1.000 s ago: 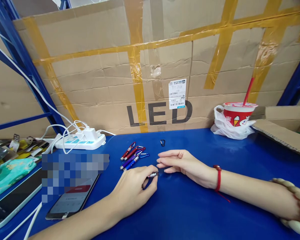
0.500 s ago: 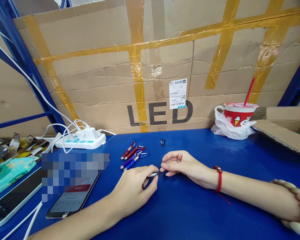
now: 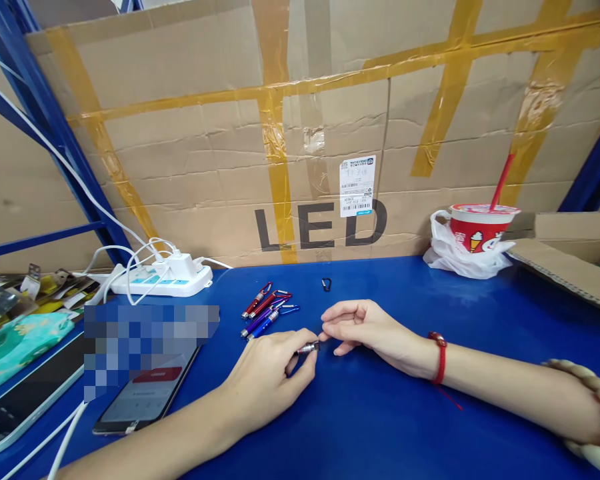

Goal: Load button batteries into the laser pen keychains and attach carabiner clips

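Note:
My left hand [image 3: 270, 373] is closed, pinching a small dark metal mini flashlight [image 3: 307, 349] between thumb and fingers; most of its body is hidden in the hand. At the flashlight's end, my right hand [image 3: 363, 327] is in a pinch, its fingertips close to or touching it. Whatever those fingertips hold is too small to make out. Behind my left hand lies a group of mini flashlights with carabiner clips: red ones [image 3: 257, 303], a purple one [image 3: 260, 321] and a blue one [image 3: 265, 325]. A loose black carabiner [image 3: 326, 285] rests farther back.
A phone [image 3: 145, 393] lies left of my left arm, near another dark-screened device [image 3: 30, 393]. Behind them sit a white power strip [image 3: 155, 283] with cables and several packets [image 3: 35, 300]. At the back right stand a red cup [image 3: 480, 230] in a plastic bag and an open cardboard box [image 3: 570, 267].
The right fingertips have moved slightly left, closer to the flashlight's end. The left hand keeps its hold, and the other things lie as before.

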The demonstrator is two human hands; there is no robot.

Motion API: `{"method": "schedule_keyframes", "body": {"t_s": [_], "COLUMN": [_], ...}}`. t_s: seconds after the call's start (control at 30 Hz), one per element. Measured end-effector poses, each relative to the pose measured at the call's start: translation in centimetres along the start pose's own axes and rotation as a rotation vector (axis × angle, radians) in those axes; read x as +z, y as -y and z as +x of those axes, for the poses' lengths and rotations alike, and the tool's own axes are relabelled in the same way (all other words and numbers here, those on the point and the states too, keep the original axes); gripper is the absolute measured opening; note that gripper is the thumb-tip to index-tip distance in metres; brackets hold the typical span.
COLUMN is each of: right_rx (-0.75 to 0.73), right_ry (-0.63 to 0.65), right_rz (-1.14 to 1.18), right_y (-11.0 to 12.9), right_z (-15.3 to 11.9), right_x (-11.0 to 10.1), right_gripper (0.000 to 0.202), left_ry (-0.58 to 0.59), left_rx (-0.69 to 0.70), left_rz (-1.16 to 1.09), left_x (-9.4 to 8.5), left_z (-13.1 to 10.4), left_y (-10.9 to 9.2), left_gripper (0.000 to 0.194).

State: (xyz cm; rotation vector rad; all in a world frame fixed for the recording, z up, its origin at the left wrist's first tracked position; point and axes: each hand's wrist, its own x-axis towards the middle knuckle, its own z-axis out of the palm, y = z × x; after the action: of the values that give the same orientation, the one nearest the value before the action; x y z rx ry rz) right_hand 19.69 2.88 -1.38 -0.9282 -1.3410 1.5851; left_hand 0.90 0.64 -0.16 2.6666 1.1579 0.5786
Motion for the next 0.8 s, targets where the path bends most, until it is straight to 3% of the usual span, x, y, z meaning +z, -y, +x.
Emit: {"method": "schedule_keyframes", "body": {"t_s": [0.8], "right_rx": [-0.011], "right_ry": [0.029], "right_rz": [-0.044], "right_y": [0.09], "right_z": [0.01], "right_x": [0.10], "right_gripper": [0.026], "left_ry": [-0.010], "left_rx": [0.001], "left_rz": [-0.009], "left_x": [0.05], "left_z": [0.14], "left_y": [0.13], "left_gripper": [0.019]}}
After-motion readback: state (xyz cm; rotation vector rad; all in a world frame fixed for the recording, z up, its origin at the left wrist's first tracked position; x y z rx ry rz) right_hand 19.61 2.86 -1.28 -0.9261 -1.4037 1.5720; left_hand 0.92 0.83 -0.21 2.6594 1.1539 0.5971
